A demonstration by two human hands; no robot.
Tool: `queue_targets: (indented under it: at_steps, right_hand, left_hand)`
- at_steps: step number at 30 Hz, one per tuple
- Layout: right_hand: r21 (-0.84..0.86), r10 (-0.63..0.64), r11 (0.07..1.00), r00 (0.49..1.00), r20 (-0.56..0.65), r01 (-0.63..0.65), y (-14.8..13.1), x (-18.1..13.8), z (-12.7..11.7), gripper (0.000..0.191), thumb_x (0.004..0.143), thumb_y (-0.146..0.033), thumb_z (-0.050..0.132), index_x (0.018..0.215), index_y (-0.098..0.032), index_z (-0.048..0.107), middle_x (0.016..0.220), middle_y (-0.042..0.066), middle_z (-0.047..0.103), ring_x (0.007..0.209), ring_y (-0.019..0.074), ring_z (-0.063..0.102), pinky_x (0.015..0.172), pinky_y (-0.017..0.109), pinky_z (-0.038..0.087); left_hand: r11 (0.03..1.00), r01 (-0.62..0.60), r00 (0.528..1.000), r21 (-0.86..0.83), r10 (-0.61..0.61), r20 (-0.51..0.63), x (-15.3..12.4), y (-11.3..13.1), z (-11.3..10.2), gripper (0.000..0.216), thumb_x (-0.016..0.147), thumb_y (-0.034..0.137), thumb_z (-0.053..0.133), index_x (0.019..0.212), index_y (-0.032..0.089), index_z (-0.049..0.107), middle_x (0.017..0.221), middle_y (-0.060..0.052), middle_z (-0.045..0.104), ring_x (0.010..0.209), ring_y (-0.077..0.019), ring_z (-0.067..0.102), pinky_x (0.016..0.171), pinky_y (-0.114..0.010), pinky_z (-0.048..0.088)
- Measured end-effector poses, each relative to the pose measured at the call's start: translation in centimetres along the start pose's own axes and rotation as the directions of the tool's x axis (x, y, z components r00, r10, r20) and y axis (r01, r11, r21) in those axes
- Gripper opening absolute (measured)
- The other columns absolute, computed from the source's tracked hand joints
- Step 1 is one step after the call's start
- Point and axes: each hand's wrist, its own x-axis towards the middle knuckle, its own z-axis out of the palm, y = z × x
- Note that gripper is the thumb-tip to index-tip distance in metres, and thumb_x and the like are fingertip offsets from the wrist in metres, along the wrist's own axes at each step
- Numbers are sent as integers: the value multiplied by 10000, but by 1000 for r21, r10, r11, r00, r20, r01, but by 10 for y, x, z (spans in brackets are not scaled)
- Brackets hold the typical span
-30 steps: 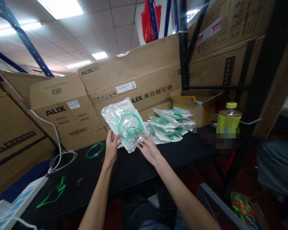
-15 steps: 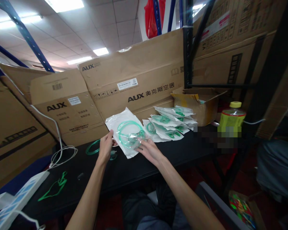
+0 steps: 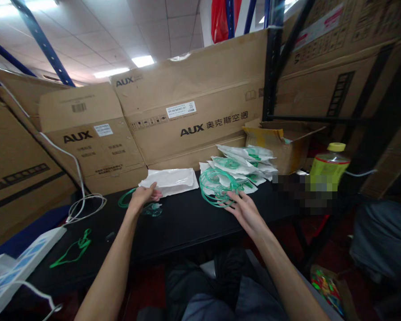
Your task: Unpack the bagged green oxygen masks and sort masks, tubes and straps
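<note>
My left hand (image 3: 143, 197) pinches the near edge of a flat white pouch (image 3: 172, 180) that lies on the black table (image 3: 180, 223). My right hand (image 3: 243, 207) holds a coil of green tubing (image 3: 216, 189) just above the table, fingers curled round its strands. Behind the coil sits a stack of sealed white pouches (image 3: 243, 164) with green parts inside. A clear green mask piece (image 3: 153, 208) and another green tubing ring (image 3: 124, 200) lie on the table close to my left hand.
Large AUX cardboard boxes (image 3: 190, 111) wall off the back of the table. An open small carton (image 3: 284, 142) and a yellow-capped bottle (image 3: 328, 166) stand at the right by a black rack post. A white cable (image 3: 87, 207), a green strap (image 3: 74, 250) and a white-blue pack (image 3: 23, 272) lie at the left.
The pouch I held up with both hands now lies flat on the table under my left hand. The green tubing coil has come out and is in my right hand, further right.
</note>
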Motion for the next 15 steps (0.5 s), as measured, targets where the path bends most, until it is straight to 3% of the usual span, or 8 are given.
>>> queue_targets:
  at_steps: [2,4,6,8,11,15]
  right_hand:
    - [-11,4,1000,1000,2,-4,0,0,-1,312,732,-227,874,927,-228,631,978,28,783,915,247,766,899,464,608]
    - [-14,15,1000,1000,14,-14,1,-1,-1,305,738,-224,871,927,-229,631,992,27,781,926,251,765,901,468,605]
    - [-14,27,1000,999,29,-27,2,0,-1,297,746,-223,867,928,-229,632,1009,25,778,944,254,762,904,467,604]
    - [-16,38,999,998,42,-37,3,0,-1,289,751,-222,863,927,-230,635,1015,19,775,957,256,759,901,466,608]
    - [-26,50,998,997,60,-49,2,1,-2,273,762,-223,858,921,-230,636,1014,16,774,968,255,756,903,464,611]
    - [-43,79,996,994,81,-75,2,-2,-3,270,779,-226,851,957,-227,649,1045,30,772,986,256,752,918,474,608]
  left_hand:
    - [988,-65,998,140,65,8,-3,2,-3,265,742,368,755,552,215,651,487,-80,607,725,-338,721,702,-414,587]
    - [953,-153,988,263,152,22,-5,8,1,287,794,438,710,607,221,697,603,-114,683,937,-387,714,853,-455,555]
    - [903,-238,971,357,228,70,-4,15,16,260,848,449,666,793,212,758,885,-144,762,1143,-393,652,1009,-483,479]
    - [853,-300,954,428,261,147,3,22,38,288,875,421,665,1041,203,753,1197,-151,724,1279,-364,576,1119,-492,387]
    - [791,-323,943,520,224,244,24,28,77,448,930,439,634,1297,183,641,1463,-140,564,1404,-338,454,1190,-584,261]
    - [733,-252,952,632,70,298,47,16,117,564,945,552,526,1409,236,586,1607,-176,403,1527,-434,220,1160,-724,163]
